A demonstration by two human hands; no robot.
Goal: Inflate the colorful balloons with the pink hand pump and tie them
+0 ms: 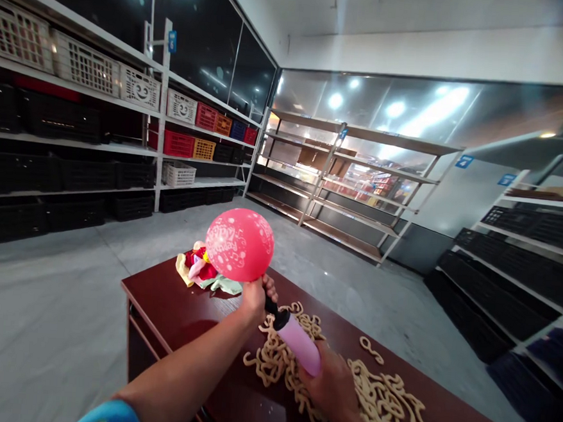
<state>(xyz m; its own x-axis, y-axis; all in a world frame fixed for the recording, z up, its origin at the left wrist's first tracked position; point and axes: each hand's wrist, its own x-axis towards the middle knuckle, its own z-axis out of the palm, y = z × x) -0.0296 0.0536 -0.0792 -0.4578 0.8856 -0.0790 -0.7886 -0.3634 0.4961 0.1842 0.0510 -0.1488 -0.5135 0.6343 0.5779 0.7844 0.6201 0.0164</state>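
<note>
shelving (162, 132) with crates lines the left side of the room, and a second rack (337, 170) of mostly bare boards stands across the floor. nearer is a dark red-brown counter (159, 299), strewn with tan curled pieces (278, 358) from its middle to its near right part. above the counter's far left part is a round red balloon (239, 243) with pale print, its neck end down against a pink pump (301, 344). the right hand's grip (332, 382) is wrapped round the barrel's near end; the left hand's grip (256, 299) is closed about the black nozzle end, just under the balloon, its exact hold on the neck hidden. limp colored scraps (200, 266) lie behind the balloon, and one loose looped piece (371, 350) sits apart from the pile.
</note>
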